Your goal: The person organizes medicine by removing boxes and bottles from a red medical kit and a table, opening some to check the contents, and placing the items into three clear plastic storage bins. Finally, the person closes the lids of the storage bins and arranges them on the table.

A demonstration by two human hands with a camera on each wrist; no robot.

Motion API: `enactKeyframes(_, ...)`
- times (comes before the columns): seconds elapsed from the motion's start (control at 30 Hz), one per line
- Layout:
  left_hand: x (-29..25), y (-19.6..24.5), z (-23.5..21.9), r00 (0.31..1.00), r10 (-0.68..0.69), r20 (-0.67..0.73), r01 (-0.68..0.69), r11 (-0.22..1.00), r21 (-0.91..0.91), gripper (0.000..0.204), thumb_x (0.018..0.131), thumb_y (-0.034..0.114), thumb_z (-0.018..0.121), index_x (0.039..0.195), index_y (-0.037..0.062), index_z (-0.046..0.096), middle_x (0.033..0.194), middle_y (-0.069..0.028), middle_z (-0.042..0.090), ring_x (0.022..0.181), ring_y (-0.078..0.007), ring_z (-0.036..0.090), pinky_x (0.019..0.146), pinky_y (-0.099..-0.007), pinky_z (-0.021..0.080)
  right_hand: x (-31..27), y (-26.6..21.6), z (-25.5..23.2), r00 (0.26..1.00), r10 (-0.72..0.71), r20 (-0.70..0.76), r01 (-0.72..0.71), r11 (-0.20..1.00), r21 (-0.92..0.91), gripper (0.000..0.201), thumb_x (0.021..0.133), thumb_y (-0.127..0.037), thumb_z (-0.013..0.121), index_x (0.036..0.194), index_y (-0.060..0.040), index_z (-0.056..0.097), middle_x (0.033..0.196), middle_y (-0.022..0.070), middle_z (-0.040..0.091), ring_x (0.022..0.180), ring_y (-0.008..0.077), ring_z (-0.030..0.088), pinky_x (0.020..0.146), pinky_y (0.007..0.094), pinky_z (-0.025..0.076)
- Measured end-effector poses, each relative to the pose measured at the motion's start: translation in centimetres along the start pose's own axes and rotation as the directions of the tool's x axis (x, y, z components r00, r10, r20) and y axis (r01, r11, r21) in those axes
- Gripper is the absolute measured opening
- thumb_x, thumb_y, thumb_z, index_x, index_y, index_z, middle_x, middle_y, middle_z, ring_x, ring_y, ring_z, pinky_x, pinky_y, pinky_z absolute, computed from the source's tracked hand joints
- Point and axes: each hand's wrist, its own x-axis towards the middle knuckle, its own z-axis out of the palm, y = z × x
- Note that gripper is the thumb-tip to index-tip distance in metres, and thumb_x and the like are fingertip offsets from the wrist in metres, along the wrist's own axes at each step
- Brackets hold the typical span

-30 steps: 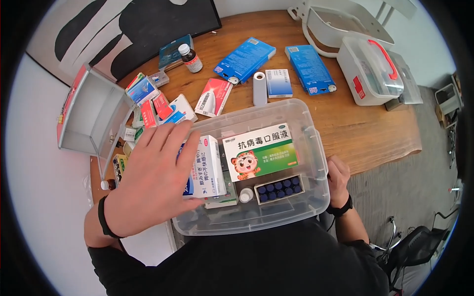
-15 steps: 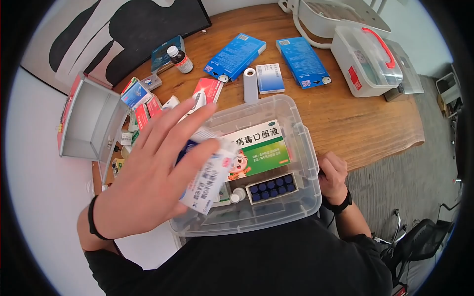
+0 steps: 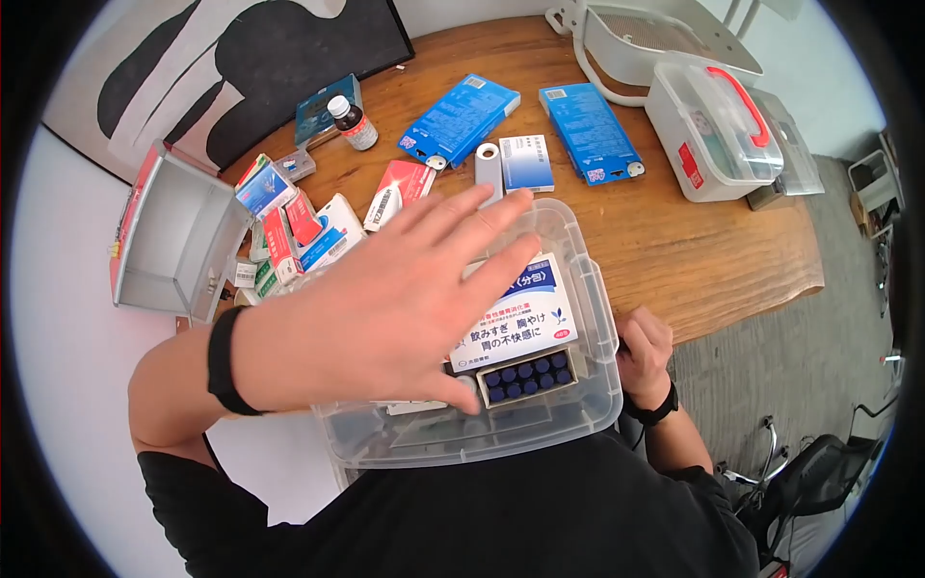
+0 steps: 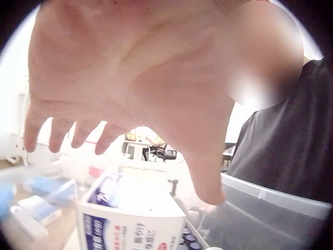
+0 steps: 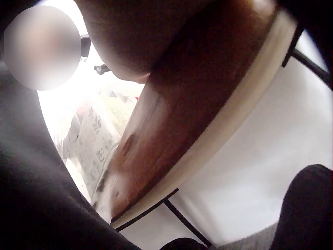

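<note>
My left hand (image 3: pixel 409 299) is spread flat over the clear plastic bin (image 3: pixel 462 455), fingers straight and apart from one another. Below its palm, a white and blue medicine box (image 4: pixel 140 219) with Japanese print lies inside the bin, on top of the oral liquid box, which it and the hand cover. Next to it is an opened carton of dark blue-capped vials (image 3: pixel 530 379). A small white bottle (image 3: pixel 469 385) shows partly behind the thumb. At the table edge beside the bin's right wall, my right hand (image 3: pixel 647 349) rests loosely curled, holding nothing visible.
Several medicine boxes (image 3: pixel 294 226) are heaped at left beside an open white case (image 3: pixel 178 236). Farther back stand a brown bottle (image 3: pixel 354 125), two blue packs (image 3: pixel 590 135) and a grey thermometer-like device (image 3: pixel 488 173). A lidded box with red handle (image 3: pixel 718 135) sits at right.
My left hand has carried the white and blue box rightward, turned it and let go of it over the oral liquid box. Its fingers have spread. The right hand has stayed by the bin.
</note>
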Motion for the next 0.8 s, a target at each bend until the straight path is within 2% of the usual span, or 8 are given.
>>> enactKeyframes(0.07, 0.4, 0.8, 1.6, 0.993, -0.086, -0.086, 0.079, 0.993, -0.086, 0.117, 0.067, 0.039, 0.101, 0.159, -0.0066, 0.044, 0.17, -0.0312, 0.037, 0.155, -0.0481, 0.042, 0.124, -0.0562, 0.04, 0.2, -0.1, 0.0, 1.0, -0.009, 0.023, 0.009, 1.0, 0.003, 0.028, 0.08, 0.006, 0.084, 0.076, -0.0053, 0.059, 0.069, 0.0093, 0.057, 0.058, 0.0296, 0.056, 0.051, 0.0411, 0.042)
enactKeyframes(0.17, 1.5, 0.5, 1.7, 0.985, -0.106, -0.135, 0.101, 0.994, -0.036, 0.112, 0.073, 0.035, 0.099, 0.157, -0.0113, 0.042, 0.164, -0.0312, 0.044, 0.149, -0.0479, 0.048, 0.121, -0.0527, 0.043, -0.4, 0.2, 0.0, 0.999, 0.013, 0.035, -0.013, 1.0, -0.01, 0.028, 0.079, 0.007, 0.084, 0.076, -0.005, 0.059, 0.071, 0.0102, 0.058, 0.059, 0.0306, 0.058, 0.052, 0.0407, 0.043)
enactKeyframes(0.33, 2.3, -1.3, 2.6, 0.981, -0.137, -0.136, 0.129, 0.99, -0.064, 0.106, 0.075, 0.031, 0.098, 0.154, -0.0122, 0.044, 0.154, -0.0295, 0.054, 0.145, -0.0439, 0.054, 0.117, -0.0509, 0.045, -0.5, 0.0, -0.1, 0.999, 0.025, 0.045, -0.025, 1.0, -0.003, 0.021, 0.078, 0.004, 0.081, 0.078, -0.0026, 0.062, 0.072, 0.0101, 0.058, 0.06, 0.0287, 0.058, 0.053, 0.0391, 0.043)
enactKeyframes(0.53, -1.0, -1.7, -0.4, 0.93, -0.022, -0.367, 0.013, 1.0, -0.026, 0.075, 0.075, 0.035, 0.096, 0.127, -0.0078, 0.064, 0.124, -0.0185, 0.066, 0.118, -0.0344, 0.065, 0.094, -0.0438, 0.052, -0.5, 0.2, 0.0, 0.998, 0.026, 0.064, -0.026, 1.0, -0.001, 0.015, 0.078, 0.0, 0.08, 0.082, 0.0005, 0.066, 0.075, 0.0113, 0.062, 0.063, 0.0288, 0.06, 0.055, 0.0379, 0.045)
enactKeyframes(0.6, -4.1, -1.1, -2.4, 0.998, -0.059, -0.033, 0.062, 0.993, 0.104, 0.092, 0.068, 0.046, 0.096, 0.138, -0.0039, 0.063, 0.137, -0.0205, 0.066, 0.122, -0.0339, 0.067, 0.1, -0.0453, 0.053, -0.3, 0.1, 0.2, 0.999, -0.019, 0.026, 0.019, 1.0, 0.009, 0.014, 0.078, -0.001, 0.08, 0.084, 0.0015, 0.068, 0.078, 0.0124, 0.064, 0.065, 0.0289, 0.062, 0.056, 0.0376, 0.045)
enactKeyframes(0.63, -5.0, -0.7, -2.0, 0.998, -0.055, -0.027, 0.058, 0.993, 0.107, 0.092, 0.068, 0.046, 0.096, 0.138, -0.0039, 0.063, 0.137, -0.0205, 0.066, 0.122, -0.0339, 0.067, 0.1, -0.0453, 0.053, -0.4, 0.1, 0.1, 0.999, -0.001, 0.051, 0.0, 1.0, 0.002, 0.014, 0.079, -0.002, 0.08, 0.09, 0.0034, 0.071, 0.081, 0.0131, 0.066, 0.066, 0.0289, 0.063, 0.056, 0.0377, 0.046)
enactKeyframes(0.7, -6.6, 0.4, 0.2, 0.949, -0.038, 0.314, 0.022, 0.998, 0.057, 0.087, 0.069, 0.049, 0.095, 0.129, -0.0069, 0.066, 0.125, -0.0194, 0.07, 0.101, -0.0276, 0.072, 0.084, -0.0402, 0.056, -0.3, 0.1, 0.3, 0.999, -0.002, 0.045, 0.001, 1.0, 0.002, 0.016, 0.08, -0.002, 0.08, 0.093, 0.0043, 0.072, 0.081, 0.0136, 0.067, 0.066, 0.0291, 0.064, 0.056, 0.0378, 0.047)
enactKeyframes(0.8, -7.1, 1.3, 2.4, 0.94, -0.183, 0.289, 0.148, 0.979, 0.137, 0.091, 0.071, 0.051, 0.094, 0.129, -0.012, 0.064, 0.122, -0.0217, 0.069, 0.092, -0.0264, 0.073, 0.078, -0.0374, 0.057, -1.0, 0.9, 0.4, 0.999, -0.027, 0.045, 0.027, 1.0, -0.008, 0.02, 0.082, -0.004, 0.08, 0.097, 0.0057, 0.073, 0.083, 0.0146, 0.066, 0.066, 0.0295, 0.064, 0.056, 0.0382, 0.047)
